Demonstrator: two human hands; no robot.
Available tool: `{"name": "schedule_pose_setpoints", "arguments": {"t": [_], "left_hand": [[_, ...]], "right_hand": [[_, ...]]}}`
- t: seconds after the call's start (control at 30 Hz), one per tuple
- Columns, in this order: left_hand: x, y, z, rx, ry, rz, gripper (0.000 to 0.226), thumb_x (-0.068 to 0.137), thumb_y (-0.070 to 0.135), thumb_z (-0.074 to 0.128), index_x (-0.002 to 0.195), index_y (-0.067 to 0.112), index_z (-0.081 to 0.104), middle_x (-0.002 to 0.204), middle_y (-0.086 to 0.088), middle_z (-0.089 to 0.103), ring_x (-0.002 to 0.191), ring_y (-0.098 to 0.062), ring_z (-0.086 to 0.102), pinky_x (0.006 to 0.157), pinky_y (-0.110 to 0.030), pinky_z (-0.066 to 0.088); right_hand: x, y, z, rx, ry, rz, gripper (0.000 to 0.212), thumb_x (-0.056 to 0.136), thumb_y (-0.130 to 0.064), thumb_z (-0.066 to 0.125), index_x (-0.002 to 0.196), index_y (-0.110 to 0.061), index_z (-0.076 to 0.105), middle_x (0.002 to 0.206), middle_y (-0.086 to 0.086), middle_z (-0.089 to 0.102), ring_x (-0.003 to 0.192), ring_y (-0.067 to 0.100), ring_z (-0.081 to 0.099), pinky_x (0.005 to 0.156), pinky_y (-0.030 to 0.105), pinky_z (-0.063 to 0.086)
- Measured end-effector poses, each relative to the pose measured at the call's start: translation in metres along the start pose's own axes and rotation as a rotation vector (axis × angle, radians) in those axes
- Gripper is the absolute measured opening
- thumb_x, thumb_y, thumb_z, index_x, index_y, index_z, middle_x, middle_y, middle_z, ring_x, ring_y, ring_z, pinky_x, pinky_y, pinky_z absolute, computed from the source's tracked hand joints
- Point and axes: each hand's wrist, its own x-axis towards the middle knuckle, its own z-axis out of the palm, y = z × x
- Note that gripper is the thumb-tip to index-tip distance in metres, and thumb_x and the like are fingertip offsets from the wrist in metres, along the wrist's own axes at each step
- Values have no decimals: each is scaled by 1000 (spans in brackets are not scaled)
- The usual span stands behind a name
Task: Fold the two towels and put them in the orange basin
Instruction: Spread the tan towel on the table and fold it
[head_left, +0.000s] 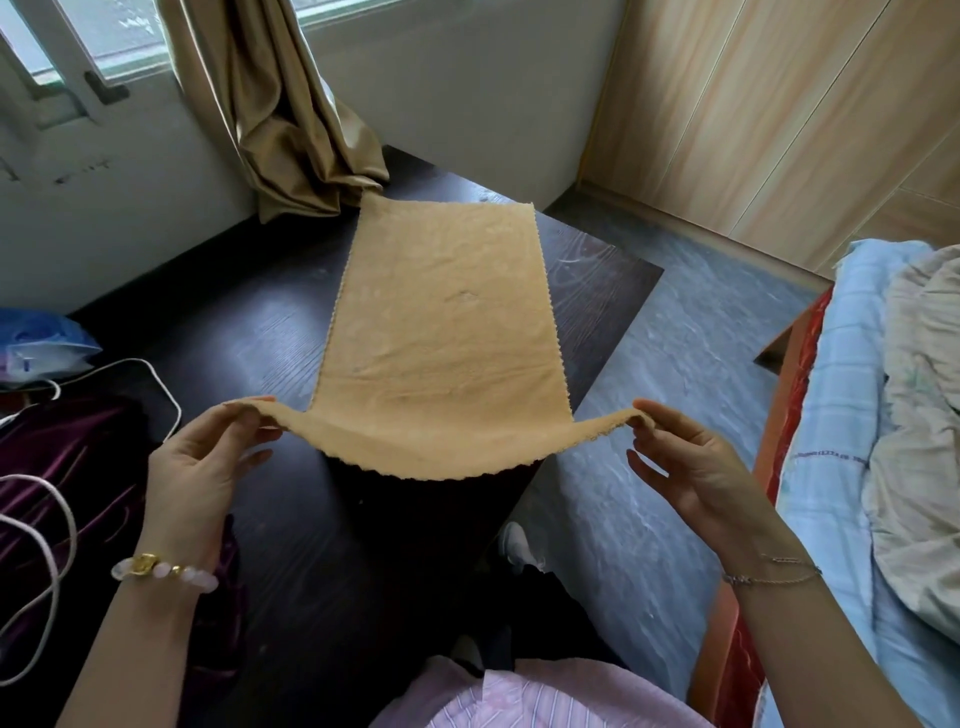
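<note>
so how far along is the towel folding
Nothing looks folded yet. In hand: the tan towel lies flat on the dark table, left hand and right hand pinching its near corners. Left: folding it; second towel and orange basin aren't in view.

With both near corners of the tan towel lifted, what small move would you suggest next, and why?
Probably carry both corners forward to the far edge, folding the tan towel in half. The left hand and right hand each pinch a near corner, and the rest lies flat on the dark table.
</note>
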Motion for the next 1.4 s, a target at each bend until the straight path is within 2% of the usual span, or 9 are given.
{"name": "schedule_pose_setpoints", "arguments": {"t": [0.2,0.53,0.6,0.73,0.9,1.03,1.2,1.3,1.4], "left_hand": [[3,3,6,94,-23,37,16,88,20,58,97,11,68,91,-5,70,83,-15,65,69,-14,53],[5,4,11,158,-77,74,10,84,22,59,87,22,69,75,12,71,73,-2,63,74,-29,48],[4,5,11,157,-84,70,11,84,21,59,88,21,69,75,12,71,74,-3,63,74,-28,49],[4,4,9,163,-89,68,12,87,16,59,89,22,69,75,13,71,74,-3,63,70,-21,50],[4,3,8,170,-96,87,15,85,22,59,84,30,71,74,13,70,70,-1,62,66,-13,50],[3,4,8,184,-103,100,22,84,24,60,79,42,72,75,13,70,72,-1,60,68,-12,51],[5,4,8,234,-85,121,26,85,20,61,79,43,72,90,-7,63,82,-14,59,73,-24,53],[8,4,8,266,-55,127,19,84,19,64,80,35,72,93,-13,59,85,-20,60,81,-41,53],[11,4,10,288,-17,123,24,82,18,67,73,39,70,99,-14,58,91,-27,60,83,-43,49]], "right_hand": [[5,-1,4,-6,-11,6,72,18,-42,95,84,-22,78,86,-2,74,78,6,69,82,28,54],[12,0,4,-11,-34,8,61,27,-36,93,84,-23,78,83,-5,74,73,4,68,71,22,57],[13,0,4,1,-43,21,51,33,-30,89,83,-23,78,82,-4,73,72,5,67,69,22,57],[15,2,6,-23,-29,26,71,17,-40,95,83,-23,78,82,-4,74,71,4,68,66,21,57],[15,5,5,-30,-26,21,73,16,-41,95,85,-23,78,84,-4,74,72,4,68,67,22,56],[13,4,6,-25,-42,40,47,38,-27,87,84,-22,78,83,-4,73,72,5,68,68,22,57],[11,2,10,-26,-30,44,36,49,-22,75,85,-20,77,81,-5,73,73,4,68,71,23,58],[14,3,9,-25,-11,47,27,66,-14,66,92,-18,72,79,-5,72,70,3,66,75,24,56],[19,3,10,-30,-11,43,22,60,-24,73,82,-22,77,81,-5,72,67,4,66,72,23,58]]}}
